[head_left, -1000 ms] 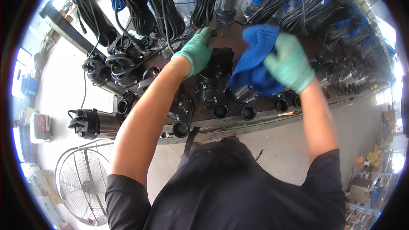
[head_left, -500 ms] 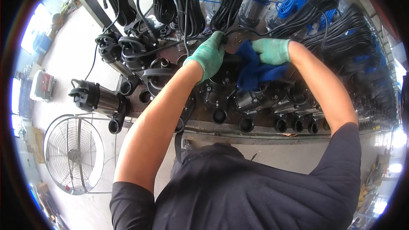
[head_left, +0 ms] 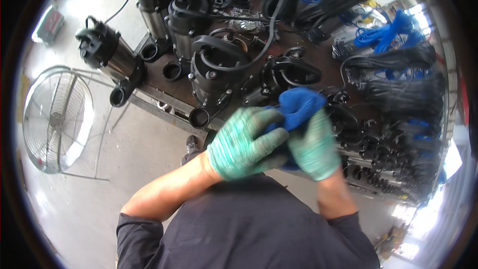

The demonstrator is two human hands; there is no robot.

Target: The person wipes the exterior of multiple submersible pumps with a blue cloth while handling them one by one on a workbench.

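- Both hands have come away from the row of pumps: a second ago they were reaching out over the bench, the right pressing the blue cloth against a pump body and the left steadying one beside it. Now they are drawn in close to the chest.
- The blue cloth [head_left: 297,107] is bunched between the two hands, its upper fold sticking up above the fingers and its lower part hidden behind the gloves.
- The left hand [head_left: 244,142], in a green knit glove, is curled over the cloth from the left, fingers folded around it. The right hand [head_left: 312,147], gloved the same, grips it from the other side; this hand is blurred with motion.
- The view has also swung: the pumps now sit higher and further left than before.
- Nothing on the bench [head_left: 164,102] is being touched. The nearest dark pump [head_left: 216,69], with a black cable looped over its top, stands just above the hands but apart from them.
- My reading: wiping has paused and the cloth is being refolded or regripped.
- Further off: black cable coils [head_left: 398,77], blue cable bundles [head_left: 386,35], and a round wire-guard floor fan [head_left: 57,119] on the concrete floor [head_left: 124,169].
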